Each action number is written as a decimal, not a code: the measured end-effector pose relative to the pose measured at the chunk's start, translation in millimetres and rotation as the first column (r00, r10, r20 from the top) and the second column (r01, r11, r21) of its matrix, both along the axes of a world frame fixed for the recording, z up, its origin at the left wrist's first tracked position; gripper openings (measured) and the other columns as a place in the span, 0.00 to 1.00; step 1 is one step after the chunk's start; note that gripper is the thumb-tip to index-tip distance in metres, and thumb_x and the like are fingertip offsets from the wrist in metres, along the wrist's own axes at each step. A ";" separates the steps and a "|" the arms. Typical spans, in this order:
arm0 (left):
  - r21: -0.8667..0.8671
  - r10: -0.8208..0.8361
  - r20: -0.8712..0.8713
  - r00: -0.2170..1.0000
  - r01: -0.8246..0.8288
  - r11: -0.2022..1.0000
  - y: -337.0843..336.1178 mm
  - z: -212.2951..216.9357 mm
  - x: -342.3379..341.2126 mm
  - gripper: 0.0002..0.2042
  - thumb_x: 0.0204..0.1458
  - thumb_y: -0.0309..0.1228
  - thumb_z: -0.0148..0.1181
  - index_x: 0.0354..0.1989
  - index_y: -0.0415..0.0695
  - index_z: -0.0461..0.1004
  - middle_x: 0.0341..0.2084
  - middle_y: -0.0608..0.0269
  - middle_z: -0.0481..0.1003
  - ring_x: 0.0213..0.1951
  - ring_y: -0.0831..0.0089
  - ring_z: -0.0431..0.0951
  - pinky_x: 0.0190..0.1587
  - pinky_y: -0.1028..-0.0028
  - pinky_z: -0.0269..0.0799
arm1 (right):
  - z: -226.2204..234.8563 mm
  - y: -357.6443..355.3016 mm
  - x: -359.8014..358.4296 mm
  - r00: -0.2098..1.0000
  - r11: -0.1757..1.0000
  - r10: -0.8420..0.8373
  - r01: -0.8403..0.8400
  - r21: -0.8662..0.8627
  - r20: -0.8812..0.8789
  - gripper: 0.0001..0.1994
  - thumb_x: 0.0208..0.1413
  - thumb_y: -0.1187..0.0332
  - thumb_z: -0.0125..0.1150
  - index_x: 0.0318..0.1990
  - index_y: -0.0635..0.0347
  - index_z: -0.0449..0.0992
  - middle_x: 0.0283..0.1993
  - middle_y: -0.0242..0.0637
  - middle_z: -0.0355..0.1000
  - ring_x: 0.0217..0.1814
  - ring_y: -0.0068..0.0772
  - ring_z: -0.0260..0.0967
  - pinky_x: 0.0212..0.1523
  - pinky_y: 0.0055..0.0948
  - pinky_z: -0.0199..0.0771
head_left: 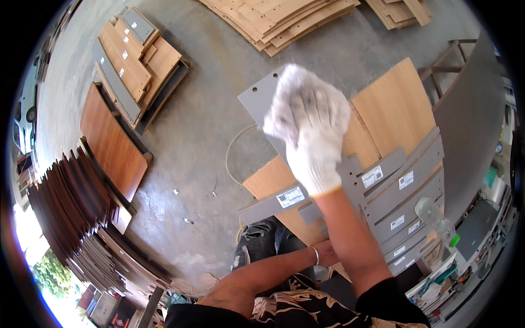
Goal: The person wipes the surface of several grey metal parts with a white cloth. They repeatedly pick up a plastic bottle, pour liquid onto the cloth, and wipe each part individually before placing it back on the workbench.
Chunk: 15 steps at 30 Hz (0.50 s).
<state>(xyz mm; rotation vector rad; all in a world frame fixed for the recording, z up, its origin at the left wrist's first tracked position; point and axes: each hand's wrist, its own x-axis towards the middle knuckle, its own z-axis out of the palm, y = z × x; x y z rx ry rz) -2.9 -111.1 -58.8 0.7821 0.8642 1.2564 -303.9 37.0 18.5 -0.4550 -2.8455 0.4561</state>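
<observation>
My right hand point(317, 131), in a white knitted glove, is spread over a white cloth point(292, 90) and presses it onto a grey panel point(257, 104) with dark holes at its far end. The hand and cloth cover much of the panel. My left hand point(327, 254) is bare, with a bracelet at the wrist. It lies partly behind my right forearm near the panel's close end. Its fingers are hidden. Under the panel lie wooden boards point(402, 109) and several grey boards point(402, 202) with white labels.
A clear bottle with a green cap point(437, 221) lies on the boards at right. Stacked panels point(128, 71) and a reddish-brown board point(112, 145) sit at left, near dark strips point(71, 191). More wooden boards point(273, 22) lie at the far side. A thin hose point(228, 158) curves across the concrete floor.
</observation>
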 end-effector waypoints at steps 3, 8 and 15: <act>0.131 -0.058 -0.444 0.894 0.128 0.983 -3.5 -24.7 14.7 0.23 0.72 0.31 0.45 0.73 0.40 0.65 0.73 0.52 0.65 0.74 0.58 0.63 0.78 0.61 0.54 | 1.3 8.4 -65.1 0.998 0.998 -0.060 0.060 0.011 -0.018 0.29 0.57 0.61 0.66 0.66 0.61 0.74 0.66 0.47 0.73 0.75 0.53 0.62 0.76 0.54 0.55; 0.057 0.052 -0.045 0.998 -0.049 0.997 -11.8 -37.8 38.6 0.22 0.71 0.27 0.44 0.72 0.39 0.65 0.73 0.55 0.65 0.74 0.65 0.62 0.79 0.66 0.53 | 9.2 5.9 15.1 0.997 0.999 0.051 -0.050 -0.022 0.061 0.32 0.54 0.64 0.70 0.68 0.63 0.72 0.67 0.52 0.71 0.77 0.53 0.59 0.79 0.54 0.51; 0.243 0.101 -0.933 0.347 0.397 0.885 -2.7 -23.3 18.8 0.20 0.71 0.31 0.47 0.68 0.38 0.69 0.71 0.59 0.69 0.74 0.64 0.63 0.79 0.64 0.52 | 5.0 31.7 -60.0 0.989 0.994 -0.099 0.104 -0.040 0.111 0.28 0.59 0.63 0.63 0.67 0.60 0.71 0.63 0.44 0.74 0.68 0.49 0.66 0.73 0.50 0.58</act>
